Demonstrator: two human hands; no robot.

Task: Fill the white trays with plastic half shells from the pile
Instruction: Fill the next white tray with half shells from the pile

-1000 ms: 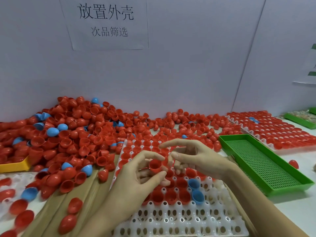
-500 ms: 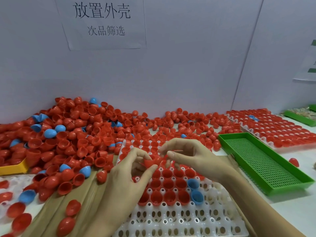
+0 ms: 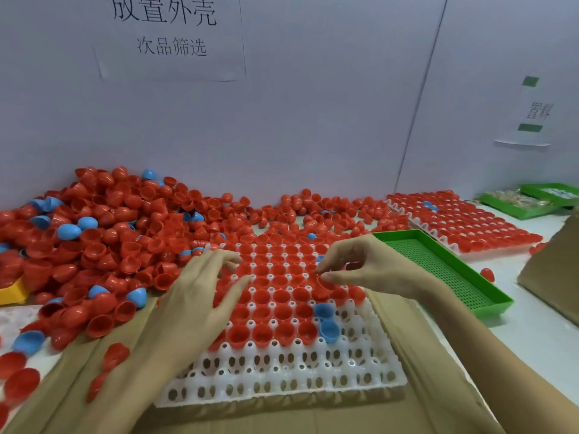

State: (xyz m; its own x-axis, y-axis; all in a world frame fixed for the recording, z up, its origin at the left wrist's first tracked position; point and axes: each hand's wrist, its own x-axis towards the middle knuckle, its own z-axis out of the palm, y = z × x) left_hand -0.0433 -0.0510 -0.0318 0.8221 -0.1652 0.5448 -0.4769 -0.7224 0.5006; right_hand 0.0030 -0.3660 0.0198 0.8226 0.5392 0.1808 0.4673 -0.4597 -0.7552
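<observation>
A white tray (image 3: 282,371) with round cells lies in front of me, its far rows filled with red half shells and two blue ones (image 3: 327,322). The near rows show bare white cells. A big pile of red and blue half shells (image 3: 103,233) spreads across the left and back of the table. My right hand (image 3: 366,264) pinches a red half shell (image 3: 322,281) with thumb and fingertips over the tray's right side. My left hand (image 3: 200,292) hovers over the tray's left edge, fingers spread and relaxed, holding nothing.
A green mesh tray (image 3: 445,270) sits right of the white tray. Behind it lies a second white tray full of red shells (image 3: 463,223). More green trays (image 3: 529,202) stand far right, a cardboard box (image 3: 554,277) at the right edge, a yellow bin (image 3: 12,292) far left.
My hands have parted. The red shell held between them earlier is now in my right hand, low over the tray's right side; my left hand has moved left and opened.
</observation>
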